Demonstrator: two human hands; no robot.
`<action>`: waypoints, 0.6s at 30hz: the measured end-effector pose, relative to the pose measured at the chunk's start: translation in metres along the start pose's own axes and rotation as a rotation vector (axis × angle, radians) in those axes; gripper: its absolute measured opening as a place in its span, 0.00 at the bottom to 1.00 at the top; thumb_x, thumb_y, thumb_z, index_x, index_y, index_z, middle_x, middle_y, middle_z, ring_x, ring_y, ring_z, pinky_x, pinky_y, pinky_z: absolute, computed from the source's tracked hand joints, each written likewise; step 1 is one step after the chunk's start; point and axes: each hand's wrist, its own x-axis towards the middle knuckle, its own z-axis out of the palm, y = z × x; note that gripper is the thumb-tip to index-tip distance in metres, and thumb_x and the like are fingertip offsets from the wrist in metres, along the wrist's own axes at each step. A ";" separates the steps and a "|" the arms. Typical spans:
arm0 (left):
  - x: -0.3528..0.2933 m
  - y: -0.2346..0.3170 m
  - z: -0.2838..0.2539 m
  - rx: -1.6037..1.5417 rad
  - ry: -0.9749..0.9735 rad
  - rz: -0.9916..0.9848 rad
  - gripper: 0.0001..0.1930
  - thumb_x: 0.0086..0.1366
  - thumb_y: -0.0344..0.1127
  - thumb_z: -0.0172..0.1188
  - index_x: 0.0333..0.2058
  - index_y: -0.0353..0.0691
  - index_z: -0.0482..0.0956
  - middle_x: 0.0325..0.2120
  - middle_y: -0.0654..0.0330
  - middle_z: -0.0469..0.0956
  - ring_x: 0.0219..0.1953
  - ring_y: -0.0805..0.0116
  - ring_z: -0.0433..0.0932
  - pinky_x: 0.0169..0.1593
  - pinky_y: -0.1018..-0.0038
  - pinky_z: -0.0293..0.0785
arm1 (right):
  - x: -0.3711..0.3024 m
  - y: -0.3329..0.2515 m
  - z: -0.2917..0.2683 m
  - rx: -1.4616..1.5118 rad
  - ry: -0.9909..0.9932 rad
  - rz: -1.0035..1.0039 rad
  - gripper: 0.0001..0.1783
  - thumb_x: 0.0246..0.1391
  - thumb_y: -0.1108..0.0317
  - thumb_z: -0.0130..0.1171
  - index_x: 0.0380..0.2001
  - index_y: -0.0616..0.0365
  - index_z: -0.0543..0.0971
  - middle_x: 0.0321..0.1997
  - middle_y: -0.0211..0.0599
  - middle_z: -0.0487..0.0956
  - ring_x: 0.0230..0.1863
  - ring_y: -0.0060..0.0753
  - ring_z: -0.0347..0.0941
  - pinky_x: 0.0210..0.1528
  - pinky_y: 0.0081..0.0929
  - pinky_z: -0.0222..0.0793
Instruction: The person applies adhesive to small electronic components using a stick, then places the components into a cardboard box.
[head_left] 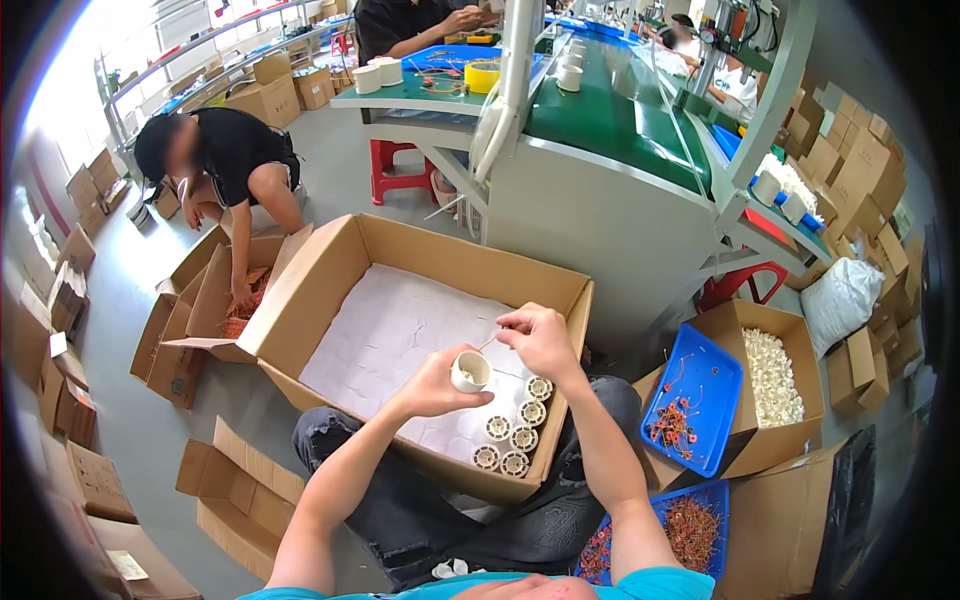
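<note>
My left hand (441, 385) is wrapped round a white cup-shaped housing (470, 370), its open mouth facing up and something pale inside. Close to its rim, my right hand (541, 338) pinches a thin wire-like strand (488, 343) that slants down toward the cup; whether it is fixed to the cup I cannot tell. Both hands are over a large cardboard box (300, 290) lined with white sheeting (375, 325). In the box's near right corner stand several white round housings (523, 438) with slotted, ring-shaped tops.
At right are a blue tray (718, 400) with red and black wired parts, a carton of small white pieces (772, 375) and another blue tray of wires (692, 535). A green conveyor (620, 115) stands ahead. A crouching person (235, 165) reaches into a carton at left.
</note>
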 end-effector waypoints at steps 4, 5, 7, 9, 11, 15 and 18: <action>-0.003 0.009 0.007 -0.117 -0.052 -0.025 0.24 0.49 0.41 0.76 0.40 0.35 0.77 0.30 0.58 0.81 0.35 0.70 0.79 0.42 0.70 0.76 | -0.017 0.007 0.007 -0.045 0.113 -0.032 0.11 0.47 0.77 0.69 0.36 0.65 0.85 0.34 0.39 0.82 0.31 0.29 0.80 0.35 0.24 0.76; -0.003 0.012 0.008 -0.129 -0.060 -0.028 0.23 0.49 0.41 0.76 0.40 0.36 0.77 0.30 0.57 0.81 0.36 0.70 0.79 0.42 0.70 0.76 | -0.020 0.008 0.007 -0.048 0.140 -0.050 0.10 0.47 0.76 0.69 0.36 0.64 0.86 0.34 0.40 0.81 0.30 0.30 0.80 0.35 0.24 0.76; -0.004 0.006 0.012 -0.089 -0.014 0.024 0.23 0.49 0.39 0.76 0.40 0.37 0.76 0.31 0.57 0.80 0.36 0.69 0.79 0.43 0.70 0.76 | -0.021 0.010 0.007 -0.038 0.163 -0.065 0.10 0.47 0.76 0.69 0.36 0.64 0.86 0.34 0.40 0.81 0.31 0.30 0.80 0.35 0.24 0.76; -0.006 -0.001 0.015 -0.047 0.047 0.067 0.23 0.49 0.38 0.77 0.40 0.38 0.76 0.32 0.57 0.80 0.37 0.67 0.79 0.43 0.69 0.76 | -0.022 0.009 0.009 -0.021 0.267 -0.161 0.10 0.47 0.77 0.69 0.36 0.64 0.85 0.34 0.40 0.81 0.33 0.30 0.79 0.36 0.24 0.75; 0.002 -0.004 0.015 0.336 0.533 0.476 0.23 0.49 0.34 0.77 0.41 0.39 0.75 0.34 0.57 0.80 0.37 0.62 0.80 0.43 0.68 0.76 | -0.027 -0.006 -0.002 0.079 0.388 -0.157 0.10 0.48 0.78 0.67 0.37 0.65 0.84 0.37 0.41 0.80 0.34 0.36 0.80 0.38 0.28 0.76; -0.016 -0.002 0.008 0.198 0.591 0.325 0.23 0.50 0.30 0.76 0.42 0.39 0.74 0.36 0.56 0.79 0.36 0.58 0.80 0.41 0.68 0.77 | -0.063 -0.051 -0.017 -0.038 0.602 -0.392 0.12 0.46 0.82 0.68 0.37 0.66 0.83 0.36 0.39 0.79 0.32 0.32 0.77 0.36 0.25 0.74; -0.032 -0.003 0.005 0.260 0.644 0.390 0.24 0.49 0.31 0.78 0.42 0.39 0.74 0.35 0.55 0.78 0.35 0.57 0.79 0.39 0.67 0.77 | -0.084 -0.071 -0.002 -0.101 0.592 -0.536 0.13 0.45 0.83 0.68 0.37 0.65 0.83 0.36 0.40 0.79 0.32 0.34 0.78 0.34 0.25 0.75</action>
